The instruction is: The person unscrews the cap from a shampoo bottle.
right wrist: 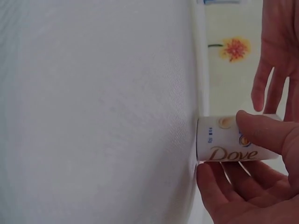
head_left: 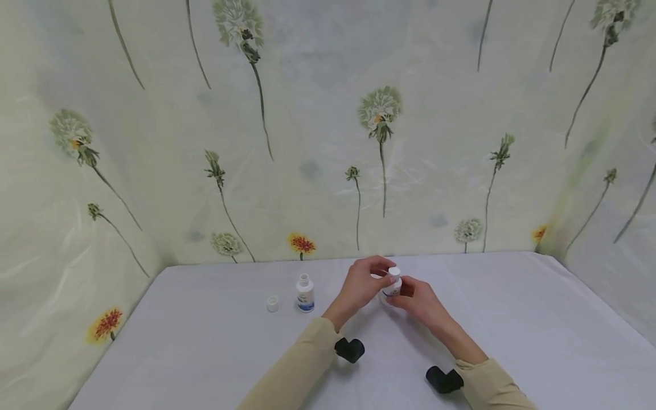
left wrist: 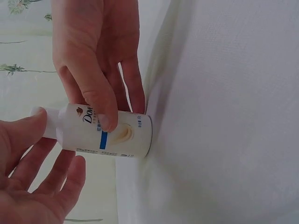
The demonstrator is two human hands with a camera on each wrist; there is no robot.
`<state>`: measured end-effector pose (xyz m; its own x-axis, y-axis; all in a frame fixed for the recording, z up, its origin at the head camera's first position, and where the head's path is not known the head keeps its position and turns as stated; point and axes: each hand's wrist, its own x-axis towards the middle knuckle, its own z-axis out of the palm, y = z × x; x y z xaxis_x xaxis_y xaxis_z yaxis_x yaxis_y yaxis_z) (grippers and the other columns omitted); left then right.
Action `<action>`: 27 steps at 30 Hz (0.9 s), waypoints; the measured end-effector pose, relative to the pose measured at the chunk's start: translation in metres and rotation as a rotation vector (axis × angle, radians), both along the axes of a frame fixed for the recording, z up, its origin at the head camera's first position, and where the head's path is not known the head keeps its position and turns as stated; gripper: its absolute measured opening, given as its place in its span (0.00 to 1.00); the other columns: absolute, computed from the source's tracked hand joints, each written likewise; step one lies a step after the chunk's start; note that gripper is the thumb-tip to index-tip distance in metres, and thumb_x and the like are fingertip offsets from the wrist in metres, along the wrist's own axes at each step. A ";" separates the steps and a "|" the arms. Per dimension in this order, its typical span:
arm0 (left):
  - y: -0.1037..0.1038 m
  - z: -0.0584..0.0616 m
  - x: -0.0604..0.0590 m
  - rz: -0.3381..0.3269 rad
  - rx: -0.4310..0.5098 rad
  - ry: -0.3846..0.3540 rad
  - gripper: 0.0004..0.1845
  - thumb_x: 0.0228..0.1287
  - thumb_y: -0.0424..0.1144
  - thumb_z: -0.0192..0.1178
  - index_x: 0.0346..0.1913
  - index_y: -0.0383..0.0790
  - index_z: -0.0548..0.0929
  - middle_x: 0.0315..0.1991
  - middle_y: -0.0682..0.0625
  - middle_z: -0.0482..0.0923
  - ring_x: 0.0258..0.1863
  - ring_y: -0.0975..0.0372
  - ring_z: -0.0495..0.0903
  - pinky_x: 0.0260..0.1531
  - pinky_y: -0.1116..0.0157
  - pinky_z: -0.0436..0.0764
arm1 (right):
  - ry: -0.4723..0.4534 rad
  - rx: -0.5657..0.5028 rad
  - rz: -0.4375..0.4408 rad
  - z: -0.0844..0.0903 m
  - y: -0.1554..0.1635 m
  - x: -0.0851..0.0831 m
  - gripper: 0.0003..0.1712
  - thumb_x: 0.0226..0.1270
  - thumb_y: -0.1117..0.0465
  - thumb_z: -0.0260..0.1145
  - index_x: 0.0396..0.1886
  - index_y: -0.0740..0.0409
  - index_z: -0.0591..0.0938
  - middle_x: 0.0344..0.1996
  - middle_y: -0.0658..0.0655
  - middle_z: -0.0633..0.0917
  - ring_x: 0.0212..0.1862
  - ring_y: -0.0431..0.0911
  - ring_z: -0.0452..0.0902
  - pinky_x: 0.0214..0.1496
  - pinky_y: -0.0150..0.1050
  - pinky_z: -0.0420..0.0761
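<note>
Dove bottle (left wrist: 131,142), one: cap (head_left: 394,271) atop pinched by left hand (head_left: 360,286), right hand (head_left: 421,299) curled round beneath; probably uncapping, steady twist wanted next.

two bottles (head_left: 305,297) (head_left: 393,289), two caps (head_left: 273,304) (head_left: 394,271), two hands (head_left: 361,285) (head_left: 424,300), two sleeves (head_left: 297,370) (head_left: 489,384), two wrist devices (head_left: 351,351) (head_left: 442,380)

Soft, diffuse light fell over the tabletop (head_left: 205,353), leaving only faint shadows around the sleeves (head_left: 297,367) at its near edge, while pale glare streaked the wrinkled backdrop (head_left: 430,193) beyond its far edge. The head view was fairly clear; both wrist views were dimmer and greyer, the small print on the bottle (left wrist: 112,143) blurring there.
</note>
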<state>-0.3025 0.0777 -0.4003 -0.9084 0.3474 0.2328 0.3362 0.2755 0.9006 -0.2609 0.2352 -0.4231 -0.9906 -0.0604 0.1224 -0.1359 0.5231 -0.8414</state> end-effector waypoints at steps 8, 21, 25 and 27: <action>-0.004 0.004 0.004 -0.005 -0.008 -0.012 0.11 0.60 0.34 0.70 0.46 0.48 0.86 0.38 0.59 0.84 0.40 0.67 0.80 0.34 0.68 0.80 | -0.028 0.014 0.003 0.001 -0.001 0.004 0.22 0.64 0.62 0.70 0.55 0.65 0.79 0.50 0.61 0.84 0.55 0.56 0.78 0.52 0.48 0.80; -0.011 0.008 0.012 -0.014 -0.066 -0.009 0.10 0.60 0.36 0.70 0.45 0.48 0.86 0.35 0.61 0.82 0.39 0.69 0.78 0.34 0.69 0.79 | 0.007 -0.011 0.064 0.001 0.001 0.016 0.25 0.63 0.62 0.71 0.58 0.67 0.78 0.49 0.62 0.84 0.55 0.58 0.78 0.46 0.40 0.80; -0.018 0.011 0.015 -0.020 -0.073 -0.012 0.11 0.60 0.37 0.70 0.45 0.50 0.86 0.35 0.62 0.82 0.39 0.69 0.78 0.34 0.69 0.79 | 0.027 -0.016 0.078 0.004 -0.005 0.018 0.24 0.63 0.63 0.71 0.57 0.66 0.79 0.47 0.61 0.85 0.54 0.57 0.80 0.45 0.38 0.80; -0.022 0.013 0.016 -0.025 -0.074 -0.004 0.11 0.61 0.37 0.70 0.46 0.50 0.86 0.36 0.62 0.82 0.39 0.69 0.78 0.34 0.69 0.79 | 0.044 -0.013 0.083 0.006 -0.008 0.019 0.22 0.63 0.63 0.71 0.56 0.64 0.79 0.45 0.59 0.85 0.53 0.56 0.80 0.44 0.37 0.80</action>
